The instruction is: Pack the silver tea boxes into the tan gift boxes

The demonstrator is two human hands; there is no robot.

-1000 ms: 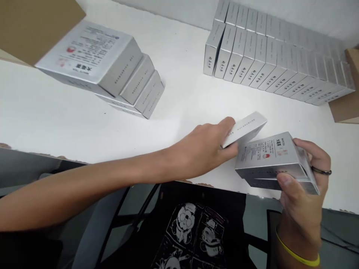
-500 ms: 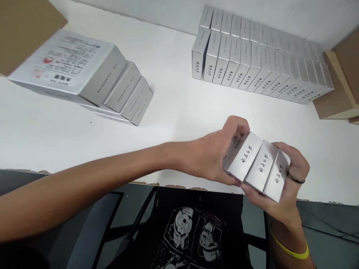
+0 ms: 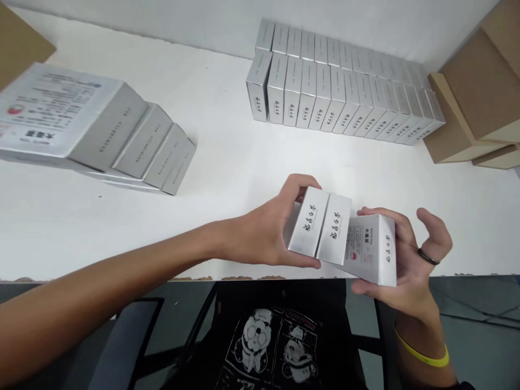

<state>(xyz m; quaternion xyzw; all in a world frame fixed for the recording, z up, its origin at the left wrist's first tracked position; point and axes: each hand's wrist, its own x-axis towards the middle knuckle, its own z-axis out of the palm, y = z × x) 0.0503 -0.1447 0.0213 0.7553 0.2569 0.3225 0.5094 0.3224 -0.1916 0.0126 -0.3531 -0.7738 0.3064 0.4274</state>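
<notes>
At the near side of the smooth white table [image 3: 219,157], the left hand [image 3: 266,230] clamps two oblong silvery boxes [image 3: 335,227]; the right hand [image 3: 414,271] grips a third box [image 3: 371,249].

White table [image 3: 219,119], front edge chipped. Directly on it: 2 rows of silver boxes [image 3: 323,95]; silver stack [image 3: 111,132], left; brown cartons [image 3: 453,127], right.

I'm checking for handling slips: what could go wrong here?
The right hand holds one box with a finger lifted clear, so that box might slip. The left hand grips two boxes near the front edge of the table; a dropped one could go over. The left end box of the front row has a gap beside it and might tip if knocked.
</notes>
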